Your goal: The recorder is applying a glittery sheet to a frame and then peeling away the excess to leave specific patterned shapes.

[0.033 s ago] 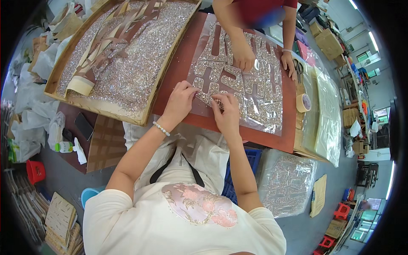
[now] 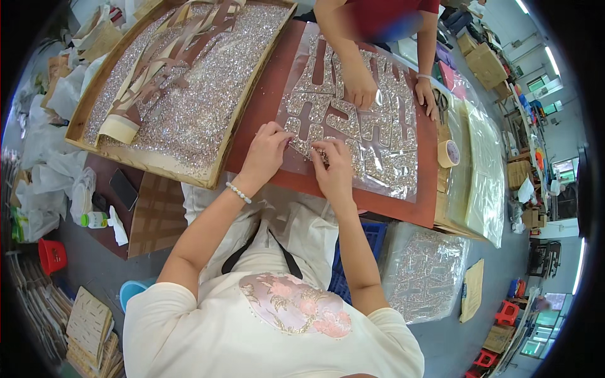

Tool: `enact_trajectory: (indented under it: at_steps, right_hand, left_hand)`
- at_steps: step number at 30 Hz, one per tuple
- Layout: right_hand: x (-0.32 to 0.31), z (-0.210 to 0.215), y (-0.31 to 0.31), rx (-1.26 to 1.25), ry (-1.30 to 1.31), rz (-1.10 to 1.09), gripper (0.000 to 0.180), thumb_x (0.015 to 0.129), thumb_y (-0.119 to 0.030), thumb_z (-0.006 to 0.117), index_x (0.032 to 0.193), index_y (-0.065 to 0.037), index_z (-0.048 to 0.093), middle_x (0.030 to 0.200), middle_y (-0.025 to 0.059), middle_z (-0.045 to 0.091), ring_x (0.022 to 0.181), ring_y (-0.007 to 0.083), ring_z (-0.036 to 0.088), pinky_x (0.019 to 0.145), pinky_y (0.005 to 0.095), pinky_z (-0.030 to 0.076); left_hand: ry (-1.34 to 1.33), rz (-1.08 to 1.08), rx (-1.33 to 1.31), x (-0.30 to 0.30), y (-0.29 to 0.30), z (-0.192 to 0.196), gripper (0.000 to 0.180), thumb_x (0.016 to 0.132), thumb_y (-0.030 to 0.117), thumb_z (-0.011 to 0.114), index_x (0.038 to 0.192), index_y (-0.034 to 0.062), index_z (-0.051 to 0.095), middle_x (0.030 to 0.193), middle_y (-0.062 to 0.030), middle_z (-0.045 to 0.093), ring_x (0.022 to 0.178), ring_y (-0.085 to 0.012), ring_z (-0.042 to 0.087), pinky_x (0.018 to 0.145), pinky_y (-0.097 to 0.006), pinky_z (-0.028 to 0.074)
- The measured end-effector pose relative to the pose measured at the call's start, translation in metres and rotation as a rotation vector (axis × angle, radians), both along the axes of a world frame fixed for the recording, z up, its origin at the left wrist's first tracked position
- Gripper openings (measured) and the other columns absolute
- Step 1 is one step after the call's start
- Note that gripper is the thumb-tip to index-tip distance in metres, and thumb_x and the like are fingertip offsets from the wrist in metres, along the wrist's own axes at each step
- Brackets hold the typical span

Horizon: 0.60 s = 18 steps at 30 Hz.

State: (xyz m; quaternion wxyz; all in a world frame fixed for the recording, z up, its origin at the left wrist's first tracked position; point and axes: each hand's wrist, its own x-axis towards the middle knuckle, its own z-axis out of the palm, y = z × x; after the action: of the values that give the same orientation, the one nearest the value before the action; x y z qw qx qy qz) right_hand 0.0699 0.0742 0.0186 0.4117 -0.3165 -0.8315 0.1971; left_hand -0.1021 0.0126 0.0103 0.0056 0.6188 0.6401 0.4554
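Glitter covered nearly everything on the table. The person in the pale shirt leaned over a clear plastic sheet [image 2: 353,120] patterned with sparkling rhinestone shapes, which lay flat on a reddish-brown board [image 2: 265,107]. The left hand [image 2: 268,151] was curled, fingertips pinched down on the near edge of the sheet. The right hand [image 2: 334,169] sat just beside it, fingers bent and pressing or picking at the same glittering patch; whether a loose piece was nipped between them I could not tell.

The sheet looked thin, limp and slippery, the sort that would buckle if lifted by one corner, and the stones on it seemed small and easily shed. Holding it at the edges, kept flat, struck me as the safer way.

Across the board a co-worker in a red top had one hand [image 2: 359,85] down on the far part of the same sheet and another hand [image 2: 428,94] at its right edge, so any tug would meet resistance. To the left stood a shallow cardboard tray [image 2: 220,167] full of loose glitter and brown paper cut-outs. A roll of tape [image 2: 448,154] lay near the board's right side, with stacked wrapped sheets [image 2: 482,176] beyond it. A blue crate [image 2: 372,230] sat below the table edge.
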Motion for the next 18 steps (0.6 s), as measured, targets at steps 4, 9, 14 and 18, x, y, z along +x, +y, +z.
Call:
enact_trajectory:
  at_steps: [4,9,14,18]
  right_hand:
    - [-0.007,0.013,0.004,0.023,0.007,0.007,0.012,0.08,-0.01,0.067,0.09,-0.005,0.062,0.094,0.0132,0.056,0.092,0.0331,0.053,0.08,0.0416,0.043]
    - [-0.011,0.037,0.009,0.008,-0.063,-0.003,0.019,0.079,-0.017,0.071,0.088,-0.005,0.061,0.092,0.0132,0.054,0.092,0.0332,0.053,0.08,0.041,0.042]
    - [-0.011,0.051,0.002,0.003,-0.097,-0.057,0.025,0.076,-0.023,0.074,0.085,-0.006,0.058,0.088,0.012,0.053,0.09,0.0322,0.052,0.079,0.041,0.042]
    - [-0.012,0.043,-0.006,-0.014,-0.191,-0.059,0.023,0.078,-0.023,0.071,0.085,-0.007,0.055,0.089,0.0098,0.052,0.089,0.0301,0.051,0.078,0.0409,0.042]
  left_hand:
    - [-0.036,0.026,-0.021,0.007,0.003,0.018,0.008,0.08,0.003,0.065,0.087,-0.0004,0.064,0.089,-0.0141,0.055,0.088,-0.033,0.056,0.079,-0.04,0.046]
    - [-0.024,0.027,-0.061,0.017,-0.007,0.04,0.016,0.078,0.002,0.066,0.093,-0.0007,0.06,0.093,-0.0152,0.054,0.093,-0.0344,0.054,0.082,-0.041,0.045]
    - [0.072,0.078,-0.048,0.035,-0.034,0.106,0.034,0.076,0.002,0.067,0.107,0.0013,0.053,0.102,-0.0162,0.051,0.1,-0.0358,0.05,0.086,-0.042,0.042]
    - [0.162,0.159,-0.138,-0.007,-0.054,0.138,0.033,0.077,0.007,0.069,0.105,0.0017,0.052,0.101,-0.017,0.052,0.098,-0.0357,0.051,0.087,-0.043,0.042]
